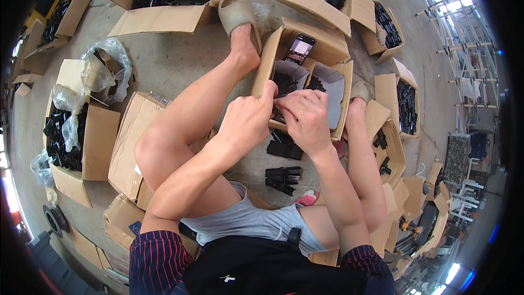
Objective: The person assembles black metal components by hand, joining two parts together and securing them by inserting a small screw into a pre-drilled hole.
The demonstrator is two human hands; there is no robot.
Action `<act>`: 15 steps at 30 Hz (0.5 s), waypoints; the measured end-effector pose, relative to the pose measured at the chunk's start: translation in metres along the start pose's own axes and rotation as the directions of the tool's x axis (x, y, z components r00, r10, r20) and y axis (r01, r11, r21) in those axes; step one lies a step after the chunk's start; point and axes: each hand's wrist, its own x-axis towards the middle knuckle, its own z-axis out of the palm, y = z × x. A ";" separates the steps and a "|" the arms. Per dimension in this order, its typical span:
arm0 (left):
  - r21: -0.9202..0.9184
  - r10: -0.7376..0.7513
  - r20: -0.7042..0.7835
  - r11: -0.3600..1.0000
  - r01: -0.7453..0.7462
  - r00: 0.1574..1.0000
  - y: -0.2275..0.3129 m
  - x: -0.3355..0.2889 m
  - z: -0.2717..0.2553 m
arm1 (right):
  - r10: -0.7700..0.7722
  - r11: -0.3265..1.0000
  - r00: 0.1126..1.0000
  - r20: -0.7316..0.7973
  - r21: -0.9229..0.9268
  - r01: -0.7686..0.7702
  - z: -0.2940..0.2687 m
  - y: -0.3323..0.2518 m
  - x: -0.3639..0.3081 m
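My left hand (248, 117) is closed, thumb raised, above the near left corner of a cardboard box. Close beside it, the fingers of my right hand (307, 116) are pinched together. The fingertips meet over a small dark thing mostly hidden by the hands; its kind does not show. Under them, the cardboard box (266, 57) holds two grey-lined trays with small black pieces (285, 82) in the left one and more small black pieces (316, 83) in the right one. A phone (299, 49) with a lit screen leans at the back of this box.
Black plastic parts (283, 179) lie in piles on the floor between my legs. Open cartons of black parts stand around, including a large carton (158, 21) ahead and another (101, 142) at left with clear plastic bags. A metal rack (464, 43) stands far right.
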 end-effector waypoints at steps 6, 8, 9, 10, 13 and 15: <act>-0.023 -0.022 0.021 0.999 0.022 1.000 -0.001 -0.001 0.000 | 0.031 0.999 0.998 -0.051 0.010 -0.031 0.000 -0.001 -0.002; -0.051 -0.049 0.036 0.997 0.051 0.998 0.000 -0.002 -0.004 | 0.056 0.998 0.989 -0.137 0.038 -0.051 0.000 0.005 -0.003; -0.068 -0.057 0.014 0.996 0.058 0.998 -0.002 -0.002 -0.004 | 0.131 0.991 0.972 -0.195 0.041 -0.126 -0.002 0.011 -0.005; -0.094 -0.051 -0.007 0.994 0.050 0.999 0.000 -0.001 -0.004 | 0.278 0.960 0.922 -0.269 0.088 -0.264 -0.006 0.022 -0.010; -0.227 -0.094 -0.088 0.971 0.072 0.992 -0.001 0.000 -0.009 | 0.606 0.795 0.732 -0.310 0.207 -0.570 0.008 0.079 -0.027; -0.467 -0.181 -0.029 0.872 0.147 0.983 -0.004 0.005 -0.006 | 0.697 0.712 0.708 -0.111 -0.011 -0.702 0.030 0.133 -0.061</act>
